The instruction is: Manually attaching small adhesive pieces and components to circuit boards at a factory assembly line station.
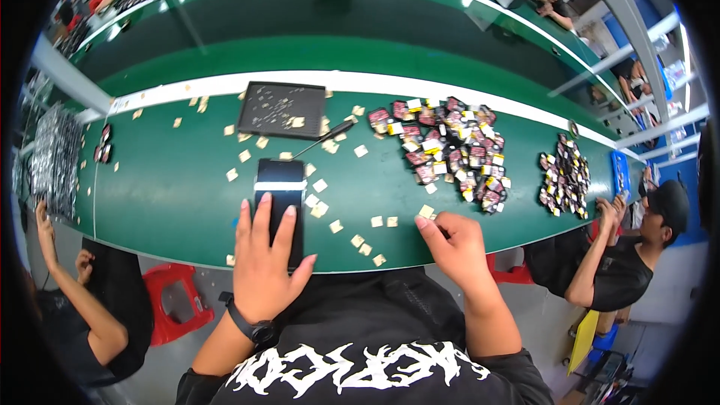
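My left hand lies flat with fingers spread over a black phone-like device near the table's front edge. The device has a glossy dark face and a lighter band across it; my palm and fingers cover part of its lower end. To the right, my right hand is closed above the front edge, its fingers curled in and the thumb against them. Whatever those fingers may hold is hidden. Just beyond the thumb is a small cream square piece. More such squares are scattered between my hands.
A black tray with small bits in it lies behind the device, beside a dark screwdriver. Piles of small black, red and yellow packets cover the right side. Stacked shiny packages stand far left. Co-workers sit at both sides.
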Demonstrator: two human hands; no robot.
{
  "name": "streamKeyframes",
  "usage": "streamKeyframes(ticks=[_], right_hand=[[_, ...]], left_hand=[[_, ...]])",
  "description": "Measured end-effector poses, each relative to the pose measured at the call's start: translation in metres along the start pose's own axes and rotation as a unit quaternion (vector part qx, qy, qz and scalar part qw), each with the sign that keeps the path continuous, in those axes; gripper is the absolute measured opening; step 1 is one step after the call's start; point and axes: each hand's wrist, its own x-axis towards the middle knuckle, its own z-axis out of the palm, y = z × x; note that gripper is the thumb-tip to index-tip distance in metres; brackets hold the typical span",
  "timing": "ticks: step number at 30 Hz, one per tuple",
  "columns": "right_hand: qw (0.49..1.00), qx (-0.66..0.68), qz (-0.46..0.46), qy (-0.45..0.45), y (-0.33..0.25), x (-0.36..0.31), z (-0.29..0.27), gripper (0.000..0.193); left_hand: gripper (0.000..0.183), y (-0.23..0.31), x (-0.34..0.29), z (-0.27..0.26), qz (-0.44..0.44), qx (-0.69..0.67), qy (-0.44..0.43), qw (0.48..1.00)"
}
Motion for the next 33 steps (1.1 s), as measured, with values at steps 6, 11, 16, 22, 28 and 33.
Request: streamKeyframes(ticks=[6,11,16,22,28,33], right_hand=[[0.987,-0.070,-0.104,0.101,0.002,0.030,0.005,0.051],[0.957,-0.073,-0.235,0.154,-0.031,0.092,0.023,0.023],[0.936,-0.243,-0.241,0.087,-0.032,0.142,0.057,0.021],[0.918,-0.279,-0.272,0.079,-0.036,0.146,0.051,0.014],[0.890,-0.039,-0.444,0.096,-0.056,0.083,0.024,0.030],[0.842,-0.056,-0.531,0.081,-0.055,0.015,0.015,0.029]], left_hand=[[0.065,-0.001,-0.010,0.007,0.015,0.095,0.021,0.995],[0.062,0.013,-0.006,0.003,0.033,0.102,0.028,0.994],[0.057,0.003,-0.018,0.007,0.022,0.117,0.091,0.989],[0.042,0.002,-0.027,0.010,0.031,0.088,0.188,0.978],[0.044,0.013,-0.015,-0.015,-0.152,-0.308,0.115,0.932],[0.050,0.044,0.038,-0.016,-0.150,-0.777,-0.131,0.597]])
